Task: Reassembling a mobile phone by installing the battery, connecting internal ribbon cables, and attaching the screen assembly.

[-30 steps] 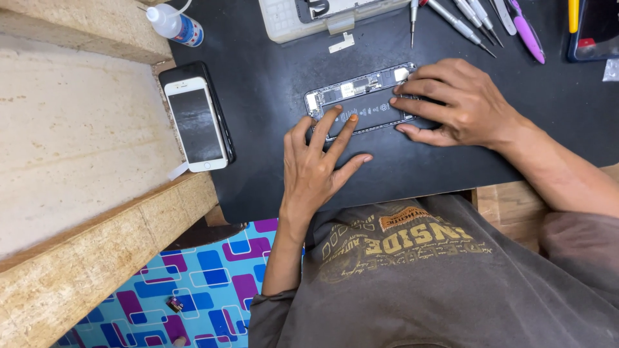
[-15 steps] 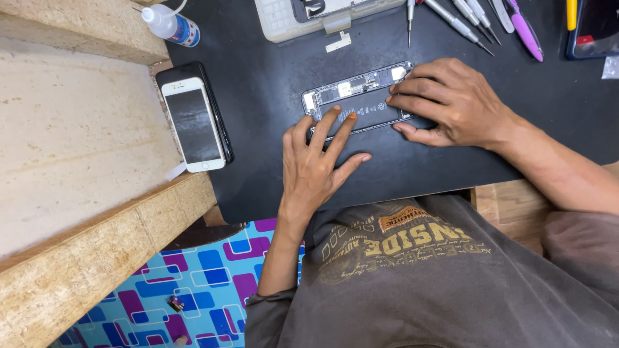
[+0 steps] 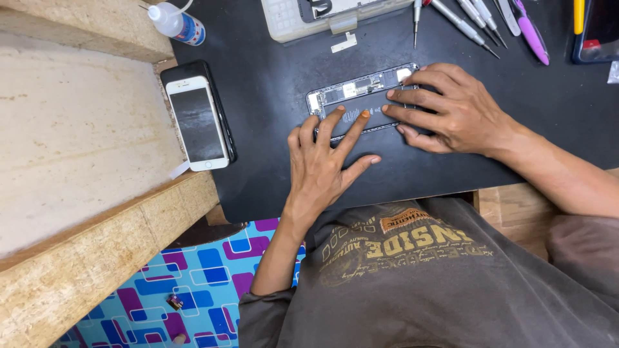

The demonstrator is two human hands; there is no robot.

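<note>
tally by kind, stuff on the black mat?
Phones: 2, an opened one under both hands, a white one
Screwdrivers: 4
Purple tool: 1
Bottle: 1
Parts tray: 1
Total: 9

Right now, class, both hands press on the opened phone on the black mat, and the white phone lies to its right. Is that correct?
Not quite. The head view shows the left hand and right hand on the opened phone on the black mat, but the white phone lies to its left, not its right.
</note>
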